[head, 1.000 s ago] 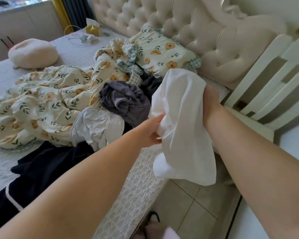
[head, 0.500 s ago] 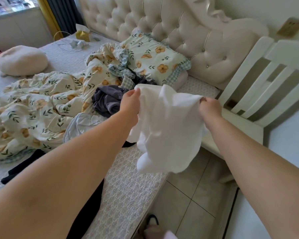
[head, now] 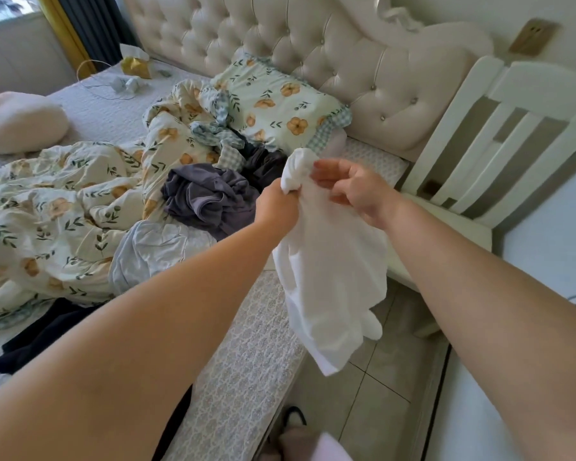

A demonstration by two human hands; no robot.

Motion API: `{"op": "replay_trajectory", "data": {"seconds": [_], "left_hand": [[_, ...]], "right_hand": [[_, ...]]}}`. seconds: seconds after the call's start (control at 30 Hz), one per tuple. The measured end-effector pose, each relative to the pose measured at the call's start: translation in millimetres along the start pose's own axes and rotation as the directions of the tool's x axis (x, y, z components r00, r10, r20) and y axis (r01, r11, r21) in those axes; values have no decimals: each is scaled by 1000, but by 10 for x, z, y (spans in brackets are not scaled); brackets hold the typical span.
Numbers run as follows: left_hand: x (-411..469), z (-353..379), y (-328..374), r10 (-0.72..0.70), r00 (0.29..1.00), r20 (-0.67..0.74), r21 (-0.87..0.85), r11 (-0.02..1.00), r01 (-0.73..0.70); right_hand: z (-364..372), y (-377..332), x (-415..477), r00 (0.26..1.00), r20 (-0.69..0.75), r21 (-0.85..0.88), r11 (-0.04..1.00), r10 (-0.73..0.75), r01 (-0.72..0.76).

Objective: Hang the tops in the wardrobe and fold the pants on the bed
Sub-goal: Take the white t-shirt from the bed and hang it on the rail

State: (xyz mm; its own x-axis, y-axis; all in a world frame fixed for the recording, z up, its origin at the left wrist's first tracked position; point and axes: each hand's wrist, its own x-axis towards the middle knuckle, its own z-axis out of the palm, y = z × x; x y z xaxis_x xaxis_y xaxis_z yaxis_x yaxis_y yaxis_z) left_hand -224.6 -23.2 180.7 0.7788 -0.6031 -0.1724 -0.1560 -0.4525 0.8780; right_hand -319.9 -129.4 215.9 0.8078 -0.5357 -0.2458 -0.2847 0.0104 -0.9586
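A white top (head: 330,277) hangs over the bed's edge, bunched at its upper end. My left hand (head: 278,204) grips that bunched end in a fist. My right hand (head: 356,191) is just to the right of it, fingers loosely curled and touching the cloth near the top. On the bed (head: 246,344) lie a crumpled purple-grey garment (head: 207,197), a pale lilac garment (head: 153,251) and a dark navy garment (head: 47,334) at the lower left.
A floral duvet (head: 64,201) and matching pillow (head: 280,111) cover the bed's middle and head. A white chair (head: 499,134) stands right of the bed by the tufted headboard (head: 313,44). A white surface (head: 552,254) lies at far right, tiled floor (head: 373,394) below.
My hands have come together at the top of the white garment. It was spread between them and now hangs bunched from my left fist.
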Motion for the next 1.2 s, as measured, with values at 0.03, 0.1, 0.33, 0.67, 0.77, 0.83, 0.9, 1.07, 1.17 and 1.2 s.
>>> {"op": "replay_trajectory", "data": {"seconds": [0.03,0.1,0.33,0.67,0.77,0.83,0.9,1.07,1.17,1.2], "left_hand": [[-13,-13,16,-38,999,37,-141,989,43],[-44,-13,56,-121,986,111,-359,921,154],[-29,-98,-77,-213,960,182,-402,875,270],[-180,-51,85,165,950,264,-395,917,-49],[-240,-34,148,194,902,386,-323,944,-64],[-227,-42,164,175,902,395,-141,982,-129],[-205,-39,173,159,943,293,95,976,-194],[-190,-67,183,62,985,160,-60,997,-53],[-182,-94,221,-53,992,116,-252,964,81],[-177,-105,228,-77,991,110,-301,947,107]], "right_hand": [[-47,32,-27,1000,3,-161,987,4,-3],[-108,131,-48,999,-18,-479,877,35,-40],[-205,294,-162,984,-55,-726,670,169,-155],[97,-180,119,958,-238,65,986,162,-151],[78,-259,197,960,-267,-103,988,84,-115],[38,-275,196,955,-293,-183,977,53,-110],[-15,-268,164,957,-283,-127,986,70,-110],[-161,-272,-58,996,27,321,943,82,-87],[-197,-207,-124,994,70,385,917,81,-102],[-178,-180,-137,993,71,293,950,92,-109]]}}
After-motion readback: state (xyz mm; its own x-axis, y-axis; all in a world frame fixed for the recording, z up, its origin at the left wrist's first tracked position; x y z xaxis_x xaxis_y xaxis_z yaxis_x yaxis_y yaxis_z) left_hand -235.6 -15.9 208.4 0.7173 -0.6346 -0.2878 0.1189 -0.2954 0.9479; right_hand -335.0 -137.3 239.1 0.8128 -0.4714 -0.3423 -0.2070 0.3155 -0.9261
